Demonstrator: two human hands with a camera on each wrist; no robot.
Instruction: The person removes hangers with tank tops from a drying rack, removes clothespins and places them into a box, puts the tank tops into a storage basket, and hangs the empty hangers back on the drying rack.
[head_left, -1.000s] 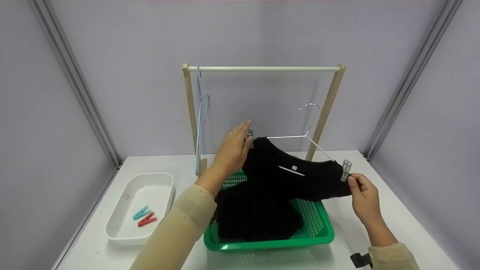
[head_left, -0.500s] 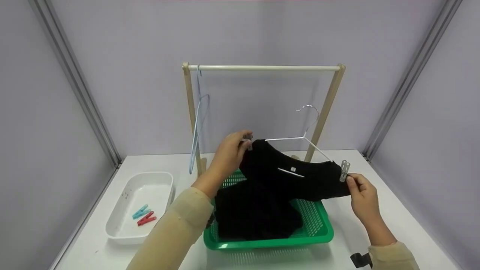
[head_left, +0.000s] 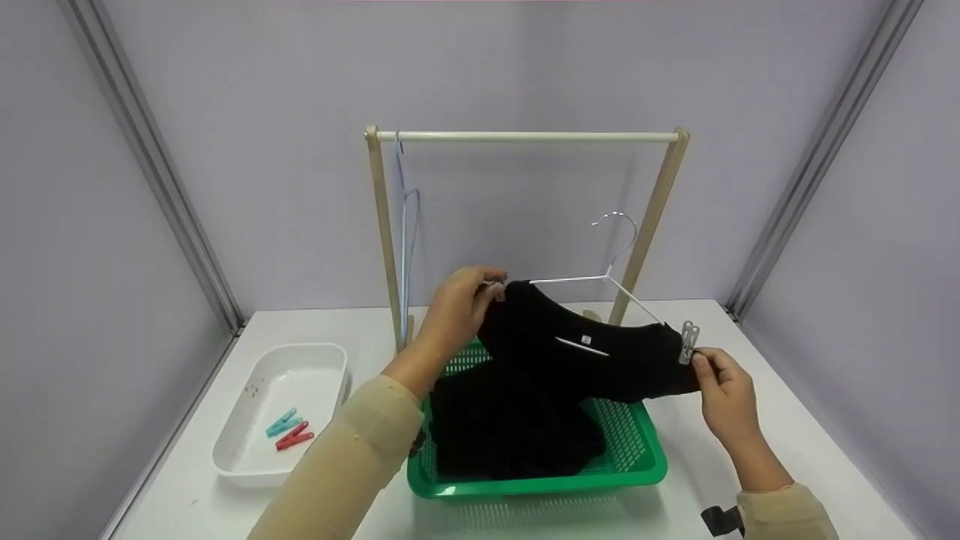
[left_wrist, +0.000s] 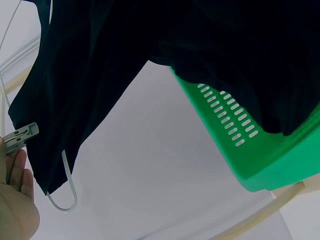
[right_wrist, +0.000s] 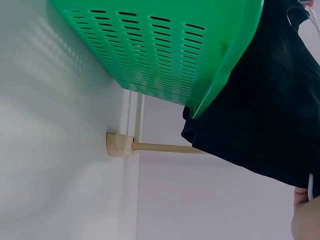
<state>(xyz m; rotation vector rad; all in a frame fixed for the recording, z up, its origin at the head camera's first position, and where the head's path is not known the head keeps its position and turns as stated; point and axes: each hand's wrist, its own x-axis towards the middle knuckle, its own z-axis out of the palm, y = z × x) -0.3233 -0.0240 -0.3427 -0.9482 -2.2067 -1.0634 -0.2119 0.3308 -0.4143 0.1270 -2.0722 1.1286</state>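
Observation:
A black garment (head_left: pixel 622 367) with a small white neck label hangs on a thin white wire hanger (head_left: pixel 568 280), tilted down to the right. At its left shoulder my left hand (head_left: pixel 457 304) pinches a grey clothespin (left_wrist: pixel 21 137), which is clipped on the cloth in the left wrist view. My right hand (head_left: pixel 729 394) grips the garment's right shoulder end, just beside another grey clothespin (head_left: pixel 688 343) clipped there. The hanger's curved end (left_wrist: pixel 72 195) pokes out below the fabric. The garment's lower part lies bunched in a green basket (head_left: pixel 536 491).
A clothes rack with a white rail (head_left: pixel 525 137) stands behind, and a pale blue hanger (head_left: pixel 406 247) hangs at its left end. To the left sits a white tray (head_left: pixel 225 450) holding a blue clothespin (head_left: pixel 283 423) and a red clothespin (head_left: pixel 294 436).
My left hand's fingers have come down from upright beside the left clothespin to pinch it. Garment and hanger shifted slightly left and down. The blue hanger swings on the rail.

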